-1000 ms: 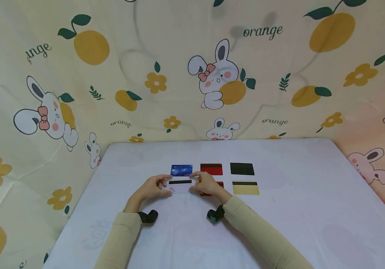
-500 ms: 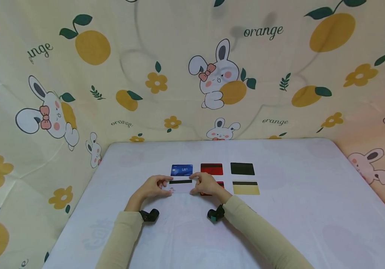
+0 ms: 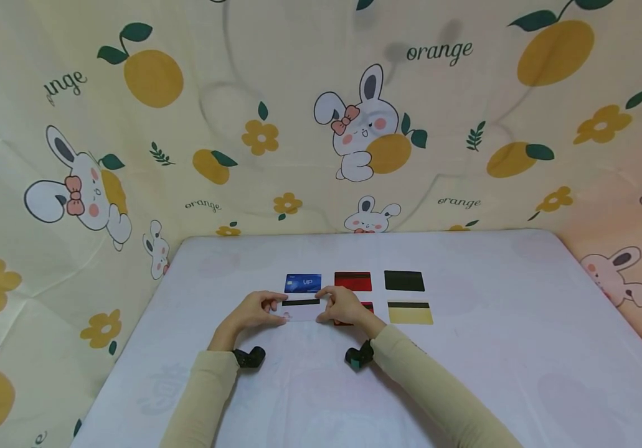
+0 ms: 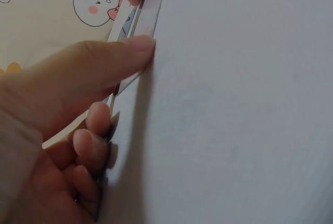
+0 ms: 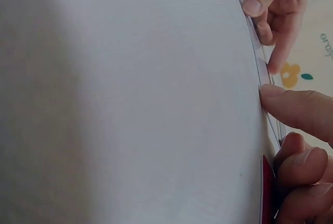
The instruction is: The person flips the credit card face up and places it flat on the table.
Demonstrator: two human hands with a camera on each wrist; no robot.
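Observation:
A white card with a black stripe [image 3: 301, 313] lies on the table between my hands in the head view. My left hand [image 3: 256, 310] pinches its left end, index finger at the far corner and thumb at the near one. On the opposite end my right hand [image 3: 343, 305] grips the corners likewise. In the left wrist view the thumb [image 4: 140, 44] presses on the card's edge. Just beyond the white card is a blue VIP card [image 3: 304, 284]. Under the right hand, a red card [image 3: 368, 307] is mostly hidden; its red edge [image 5: 267, 187] shows in the right wrist view.
Another red card with a dark stripe [image 3: 352, 283] and a black card [image 3: 404, 281] continue the far row. A gold card with a dark stripe [image 3: 410, 315] lies in the near row. The white-covered table [image 3: 483, 348] meets a rabbit-and-orange patterned curtain [image 3: 287, 168] behind.

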